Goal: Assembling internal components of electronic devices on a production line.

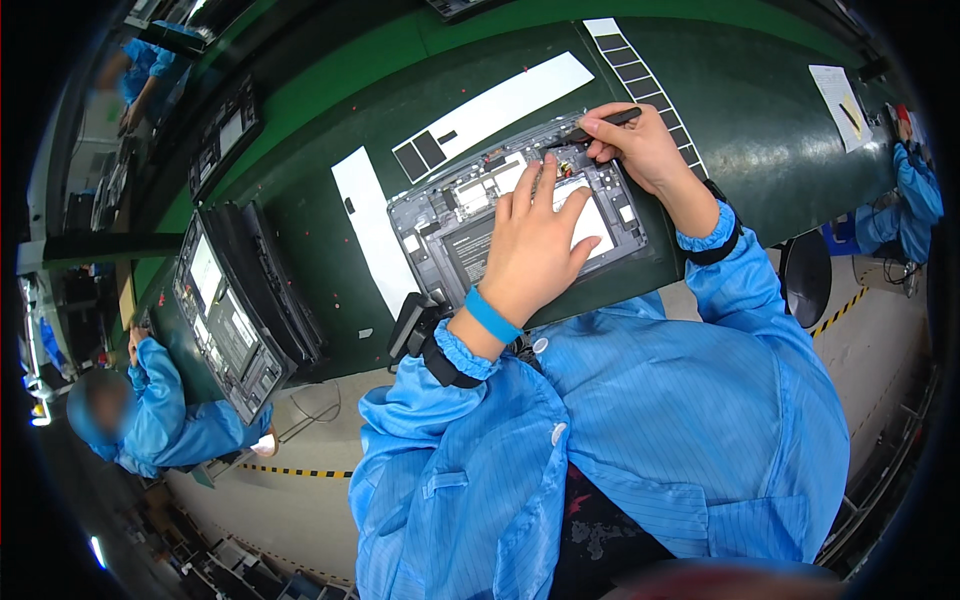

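Observation:
An opened laptop base (410, 225) lies on the green bench in front of me, its circuit boards, cables and a black battery (468, 250) exposed. My left hand (532, 235), wearing a blue wristband (492, 318), rests over the middle of the base with fingers spread, its fingertips on the inner parts near the far edge. It covers part of the battery and boards. My right hand (640, 145) pinches slim black tweezers (622, 117) above the base's far right part. Their tips point left and down at the parts close to my left fingertips; whether they grip anything is too small to tell.
White strips with black adhesive pieces (430, 152) lie beyond and left of the base; another strip of black rectangles (640, 75) lies to the right. Several opened laptop bases (235, 320) stand stacked at left. A paper sheet (840, 105) lies far right. Co-workers in blue sit left and right.

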`<state>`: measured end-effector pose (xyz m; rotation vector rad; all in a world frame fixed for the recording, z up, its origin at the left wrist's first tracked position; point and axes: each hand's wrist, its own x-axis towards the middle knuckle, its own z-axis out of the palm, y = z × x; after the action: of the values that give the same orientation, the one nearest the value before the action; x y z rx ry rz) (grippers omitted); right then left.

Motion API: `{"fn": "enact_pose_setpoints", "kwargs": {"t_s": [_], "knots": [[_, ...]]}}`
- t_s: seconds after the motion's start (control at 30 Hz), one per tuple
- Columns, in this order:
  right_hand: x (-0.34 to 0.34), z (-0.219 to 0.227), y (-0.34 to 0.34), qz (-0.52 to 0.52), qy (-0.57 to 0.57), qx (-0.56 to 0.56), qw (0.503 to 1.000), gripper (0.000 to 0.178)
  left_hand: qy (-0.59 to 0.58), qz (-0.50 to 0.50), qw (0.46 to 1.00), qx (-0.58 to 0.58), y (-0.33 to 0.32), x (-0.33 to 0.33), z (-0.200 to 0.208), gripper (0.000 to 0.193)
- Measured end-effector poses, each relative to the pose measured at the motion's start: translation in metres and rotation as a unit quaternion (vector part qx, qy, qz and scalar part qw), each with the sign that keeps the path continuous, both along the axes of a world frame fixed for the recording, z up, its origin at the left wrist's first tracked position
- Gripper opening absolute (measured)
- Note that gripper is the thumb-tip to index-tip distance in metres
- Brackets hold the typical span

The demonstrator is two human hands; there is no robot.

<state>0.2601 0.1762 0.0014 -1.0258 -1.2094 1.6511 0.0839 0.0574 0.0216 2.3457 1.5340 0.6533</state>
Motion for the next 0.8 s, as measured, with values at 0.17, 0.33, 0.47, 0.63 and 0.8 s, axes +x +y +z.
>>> {"fn": "enact_pose_setpoints", "kwargs": {"t_s": [0.17,0.33,0.47,0.63,0.8], "knots": [[-0.005,-0.002,-0.005,-0.037,0.017,0.041,0.998,0.024,0.025,0.008,1.0,-0.012,0.0,0.003,0.002,0.047],[-0.014,-0.001,-0.005,-0.048,0.035,0.026,0.998,0.032,-0.074,0.027,0.996,-0.033,-0.008,-0.012,0.018,0.054],[0.0,0.005,-0.012,-0.133,0.08,0.071,0.985,0.038,-0.135,0.118,0.984,-0.012,-0.054,-0.045,0.041,0.04],[0.001,0.007,-0.015,-0.116,0.001,0.117,0.986,0.039,-0.168,0.269,0.944,-0.089,-0.095,-0.076,0.021,0.028],[0.001,0.009,-0.017,-0.095,-0.054,0.109,0.988,0.037,-0.039,0.307,0.951,-0.02,-0.099,-0.074,-0.007,0.037]]}}
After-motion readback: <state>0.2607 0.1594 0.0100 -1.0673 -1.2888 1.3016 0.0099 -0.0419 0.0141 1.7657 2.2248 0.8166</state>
